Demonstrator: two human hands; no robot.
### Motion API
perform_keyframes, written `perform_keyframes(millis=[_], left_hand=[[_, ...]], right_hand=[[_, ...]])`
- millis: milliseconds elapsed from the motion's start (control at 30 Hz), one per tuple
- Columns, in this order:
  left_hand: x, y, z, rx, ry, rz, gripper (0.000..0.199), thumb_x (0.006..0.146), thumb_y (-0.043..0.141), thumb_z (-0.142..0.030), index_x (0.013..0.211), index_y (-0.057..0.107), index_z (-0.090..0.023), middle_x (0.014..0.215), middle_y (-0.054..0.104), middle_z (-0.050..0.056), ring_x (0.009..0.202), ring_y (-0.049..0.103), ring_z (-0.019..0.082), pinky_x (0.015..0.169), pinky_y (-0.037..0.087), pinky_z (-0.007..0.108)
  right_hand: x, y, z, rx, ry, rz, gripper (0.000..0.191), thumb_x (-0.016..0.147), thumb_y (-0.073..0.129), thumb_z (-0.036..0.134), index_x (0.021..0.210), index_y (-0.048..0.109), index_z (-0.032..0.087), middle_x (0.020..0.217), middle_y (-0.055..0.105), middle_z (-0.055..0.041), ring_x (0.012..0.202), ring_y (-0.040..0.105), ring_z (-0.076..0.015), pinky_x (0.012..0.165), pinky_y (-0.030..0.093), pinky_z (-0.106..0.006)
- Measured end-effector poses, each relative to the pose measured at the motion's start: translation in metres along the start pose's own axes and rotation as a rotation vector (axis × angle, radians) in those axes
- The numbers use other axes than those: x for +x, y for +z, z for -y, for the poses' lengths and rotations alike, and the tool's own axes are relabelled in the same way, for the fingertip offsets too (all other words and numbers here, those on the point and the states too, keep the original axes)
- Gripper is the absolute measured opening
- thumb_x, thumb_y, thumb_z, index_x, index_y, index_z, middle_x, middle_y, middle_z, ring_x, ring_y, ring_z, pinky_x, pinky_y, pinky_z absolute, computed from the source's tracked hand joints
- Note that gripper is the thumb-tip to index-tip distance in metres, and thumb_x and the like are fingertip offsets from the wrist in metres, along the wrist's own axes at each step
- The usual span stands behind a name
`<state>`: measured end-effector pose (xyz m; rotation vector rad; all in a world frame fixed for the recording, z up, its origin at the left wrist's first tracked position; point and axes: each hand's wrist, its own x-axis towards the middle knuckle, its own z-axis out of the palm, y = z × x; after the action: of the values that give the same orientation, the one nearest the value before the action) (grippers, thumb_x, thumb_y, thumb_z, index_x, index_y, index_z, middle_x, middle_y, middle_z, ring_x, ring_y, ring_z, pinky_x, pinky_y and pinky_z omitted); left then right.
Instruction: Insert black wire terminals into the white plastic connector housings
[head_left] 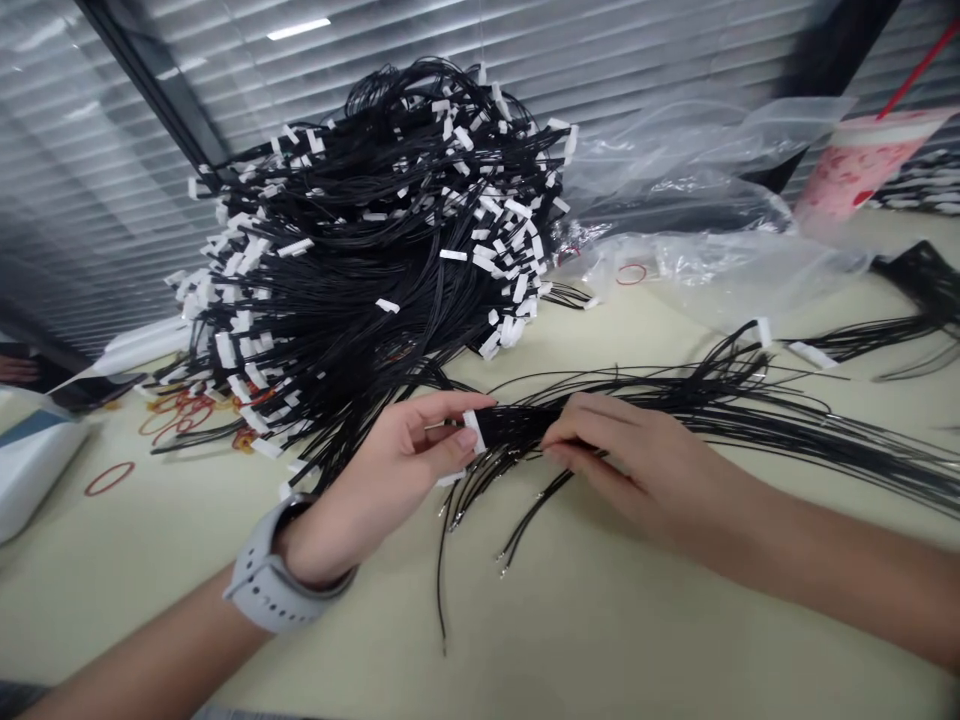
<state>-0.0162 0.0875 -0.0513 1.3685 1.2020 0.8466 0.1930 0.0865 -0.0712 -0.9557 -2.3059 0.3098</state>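
Note:
A white connector [474,431] is pinched between the thumb and fingers of my left hand [394,455], which has a grey watch strap at its wrist. Black wires [517,425] run from the connector to the right. My right hand [622,445] is closed around some of these wires, fingertips pressed together. Below and between the hands, loose wire ends [517,540] with small metal tips hang over the table. Behind my left hand rises a large pile of black cables [390,250] with white connectors.
Clear plastic bags [697,240] lie at the back right beside a pink cup [855,165] with a red straw. Red rubber bands [110,478] are on the pale table [600,640]. More black cables [877,335] lie at the right, and a white object [34,475] at the left edge.

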Motion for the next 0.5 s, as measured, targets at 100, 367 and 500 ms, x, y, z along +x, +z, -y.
perform_keyframes(millis=[100,367,500], left_hand=[[-0.003,0.005,-0.002,0.037,0.002,0.011,0.027,0.077,0.064,-0.025,0.104,0.064,-0.021,0.072,0.061,0.000,0.065,0.050,0.008,0.060,0.038,0.019],[-0.007,0.011,-0.003,0.027,0.009,0.044,0.026,0.077,0.063,-0.022,0.102,0.065,-0.020,0.075,0.064,0.000,0.065,0.051,0.008,0.062,0.041,0.019],[-0.007,0.011,-0.003,0.028,0.013,0.048,0.025,0.077,0.063,-0.023,0.102,0.065,-0.021,0.075,0.064,0.000,0.067,0.052,0.009,0.062,0.041,0.019]], right_hand=[[0.000,0.002,0.008,0.035,0.032,-0.048,0.012,0.085,0.045,0.014,0.077,0.054,0.017,0.077,0.056,-0.0016,0.070,0.053,-0.0112,0.056,0.039,-0.021],[0.003,0.004,0.013,0.058,0.121,-0.041,0.014,0.084,0.048,0.016,0.072,0.053,0.018,0.071,0.054,0.0001,0.064,0.050,-0.0101,0.049,0.035,-0.020],[0.003,0.006,0.013,0.041,0.101,-0.067,0.014,0.084,0.047,0.014,0.072,0.053,0.017,0.071,0.055,-0.0006,0.063,0.050,-0.0103,0.050,0.035,-0.020]])
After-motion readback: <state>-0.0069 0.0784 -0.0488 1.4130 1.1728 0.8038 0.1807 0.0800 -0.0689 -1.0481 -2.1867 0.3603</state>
